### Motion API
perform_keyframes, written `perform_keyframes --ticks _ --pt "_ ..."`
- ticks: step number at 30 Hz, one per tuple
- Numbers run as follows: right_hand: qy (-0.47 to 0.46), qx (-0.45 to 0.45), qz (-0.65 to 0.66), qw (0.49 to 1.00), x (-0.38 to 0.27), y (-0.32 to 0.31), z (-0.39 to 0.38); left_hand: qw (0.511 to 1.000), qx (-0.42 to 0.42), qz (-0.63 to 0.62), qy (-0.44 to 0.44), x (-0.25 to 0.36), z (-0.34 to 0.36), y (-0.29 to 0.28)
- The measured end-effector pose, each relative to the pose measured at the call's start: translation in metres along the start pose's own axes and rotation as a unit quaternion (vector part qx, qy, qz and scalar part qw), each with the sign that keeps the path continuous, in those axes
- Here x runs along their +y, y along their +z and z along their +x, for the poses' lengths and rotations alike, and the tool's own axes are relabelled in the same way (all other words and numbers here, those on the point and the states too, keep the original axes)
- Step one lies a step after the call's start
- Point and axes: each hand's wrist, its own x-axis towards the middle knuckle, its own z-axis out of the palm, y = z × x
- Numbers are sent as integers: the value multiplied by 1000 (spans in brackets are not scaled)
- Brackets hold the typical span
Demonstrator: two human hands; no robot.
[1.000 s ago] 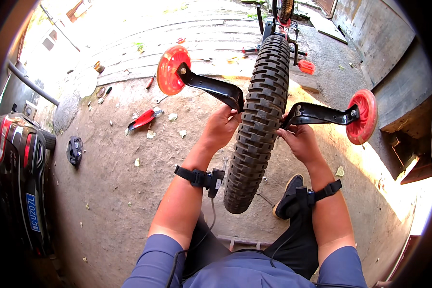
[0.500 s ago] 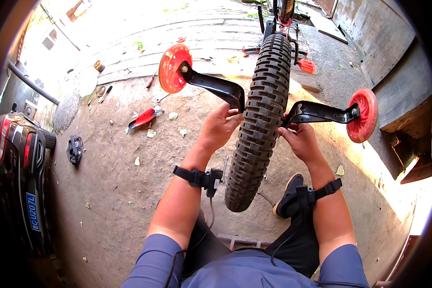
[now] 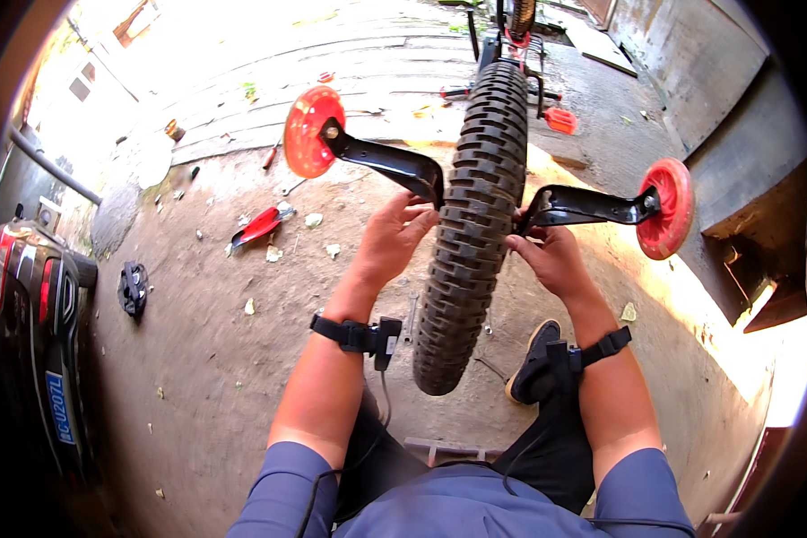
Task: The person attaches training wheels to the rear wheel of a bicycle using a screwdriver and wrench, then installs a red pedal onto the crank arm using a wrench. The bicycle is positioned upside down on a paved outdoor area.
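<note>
A small bicycle's knobby black tire [image 3: 480, 197] stands upright between my hands. A black bent bracket [image 3: 390, 166] with a translucent red training wheel [image 3: 314, 132] sticks out to its left. On the right, a matching bracket [image 3: 587, 204] carries another red training wheel [image 3: 666, 209]. My left hand [image 3: 396, 235] is closed at the lower end of the left bracket, close against the tire. Thumb and fingers of my right hand [image 3: 551, 255] pinch at the lower end of the right bracket. Whatever small part lies between the fingertips is hidden on both sides.
A red and black tool or part [image 3: 258, 228] lies on the dirt floor to the left, and a black strapped item [image 3: 134, 289] farther left. A dark car [image 3: 36, 350] stands at the left edge. A red pedal [image 3: 560, 121] shows beyond the tire. Wrenches [image 3: 411, 318] lie under it.
The whole view has shifted slightly, so the bicycle and hands appear a little farther left. Both hands stay at the bracket ends, with small finger movements.
</note>
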Motion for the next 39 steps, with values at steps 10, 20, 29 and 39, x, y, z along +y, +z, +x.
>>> perform_keyframes --ticks 10,20,29,39 --pt "-2 -45 31 998 -2 -1 -1 986 6 -144 -86 9 -1 0" --pt "-54 -6 26 998 0 2 -4 967 26 -226 -116 21 -9 3" --pt "-80 90 -7 993 -14 13 -7 970 64 -201 -123 72 -16 -3" --pt "-91 -19 -144 985 -2 -7 1 955 110 -222 -163 90 -27 12"
